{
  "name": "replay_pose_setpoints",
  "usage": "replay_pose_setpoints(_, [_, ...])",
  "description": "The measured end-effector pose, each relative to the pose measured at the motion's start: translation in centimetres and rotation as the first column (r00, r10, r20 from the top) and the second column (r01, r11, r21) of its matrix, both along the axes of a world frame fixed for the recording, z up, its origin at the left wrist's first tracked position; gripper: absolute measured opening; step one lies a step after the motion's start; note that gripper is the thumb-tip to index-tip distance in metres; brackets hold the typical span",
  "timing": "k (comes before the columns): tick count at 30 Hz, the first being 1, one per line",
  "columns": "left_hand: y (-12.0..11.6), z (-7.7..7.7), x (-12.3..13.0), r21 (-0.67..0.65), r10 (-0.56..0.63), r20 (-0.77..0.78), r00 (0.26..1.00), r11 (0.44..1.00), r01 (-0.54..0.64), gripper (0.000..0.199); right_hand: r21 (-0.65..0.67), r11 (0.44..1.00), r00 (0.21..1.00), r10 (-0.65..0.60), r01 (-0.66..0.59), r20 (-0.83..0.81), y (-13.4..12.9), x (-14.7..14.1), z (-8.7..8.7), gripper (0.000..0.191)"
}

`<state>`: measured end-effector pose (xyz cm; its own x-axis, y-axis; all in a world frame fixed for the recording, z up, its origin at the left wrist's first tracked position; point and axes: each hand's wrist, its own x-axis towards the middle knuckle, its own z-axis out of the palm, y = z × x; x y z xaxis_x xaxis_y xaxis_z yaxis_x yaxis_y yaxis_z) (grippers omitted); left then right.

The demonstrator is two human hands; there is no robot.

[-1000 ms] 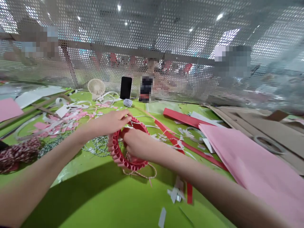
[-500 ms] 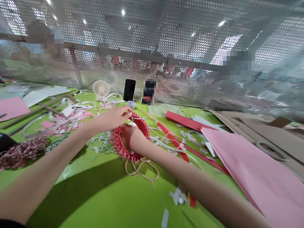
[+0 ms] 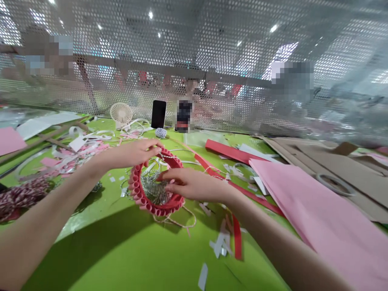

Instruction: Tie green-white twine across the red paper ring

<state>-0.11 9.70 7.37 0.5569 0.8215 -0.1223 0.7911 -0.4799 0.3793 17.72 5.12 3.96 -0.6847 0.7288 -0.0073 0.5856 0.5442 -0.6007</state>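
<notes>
A red paper ring (image 3: 137, 190) with a row of curled loops around its outer side is held tilted above the green table. My left hand (image 3: 138, 153) pinches its upper left rim, and a thin twisted cord lies near those fingertips. My right hand (image 3: 194, 184) reaches over the right rim into the opening. Its finger and thumb are closed around part of a tangled bundle of green-and-white twine (image 3: 154, 190), which fills the middle of the ring and looks blurred. A pale cord (image 3: 182, 224) loops out below the ring.
Pink paper sheets (image 3: 297, 194), a tape roll (image 3: 335, 185) and cardboard (image 3: 357, 173) lie right. Red strips (image 3: 238, 238) and scraps surround the hands. Red-and-white cord (image 3: 26, 198) lies left. A small fan (image 3: 121, 114) and a phone (image 3: 159, 114) stand before a perforated screen (image 3: 212, 52).
My right hand has drawn back to the right from inside the ring. The green-and-white twine has moved from the table left of the ring into its opening. My left hand keeps its hold.
</notes>
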Motion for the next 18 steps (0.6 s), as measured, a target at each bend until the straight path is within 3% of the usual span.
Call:
replay_pose_setpoints(2, [-0.2,0.0,0.1,-0.015,-0.031,0.012,0.999,0.999,0.031,0.038,0.121,0.990,0.996,-0.074,0.067,0.049,-0.5,0.0,0.7,0.023])
replay_pose_setpoints(4, [-0.4,0.0,0.1,-0.051,-0.074,0.027,0.997,0.996,0.075,0.040,0.257,0.941,0.969,-0.240,0.219,0.051,-0.8,0.6,1.5,0.023])
replay_pose_setpoints(6, [-0.4,0.0,0.1,-0.078,-0.071,0.028,0.997,0.994,0.073,0.043,0.313,0.897,0.936,-0.348,0.312,0.064,-1.0,1.6,2.1,0.019])
replay_pose_setpoints(8, [-0.3,-0.1,0.0,-0.058,-0.024,0.026,0.999,0.998,0.025,0.043,0.223,0.917,0.922,-0.364,0.331,0.128,-1.3,2.7,2.1,0.017])
replay_pose_setpoints(10, [-0.1,-0.1,-0.2,-0.006,0.014,0.035,0.999,1.000,-0.014,0.040,0.022,0.953,0.939,-0.303,0.304,0.161,-1.5,3.6,1.6,0.021])
replay_pose_setpoints(12, [0.1,-0.1,-0.2,0.014,0.025,0.052,0.998,1.000,-0.026,0.038,-0.135,0.949,0.955,-0.272,0.286,0.115,-1.6,4.2,0.8,0.024])
replay_pose_setpoints(16, [0.2,-0.1,-0.2,-0.003,0.057,0.088,0.994,0.998,-0.057,0.038,-0.200,0.923,0.944,-0.328,0.327,0.029,-1.5,4.9,-0.1,0.016])
replay_pose_setpoints(18, [0.0,-0.3,0.1,-0.073,0.072,0.090,0.993,0.995,-0.065,0.040,-0.226,0.925,0.946,-0.323,0.307,-0.037,-1.5,5.4,0.1,0.022])
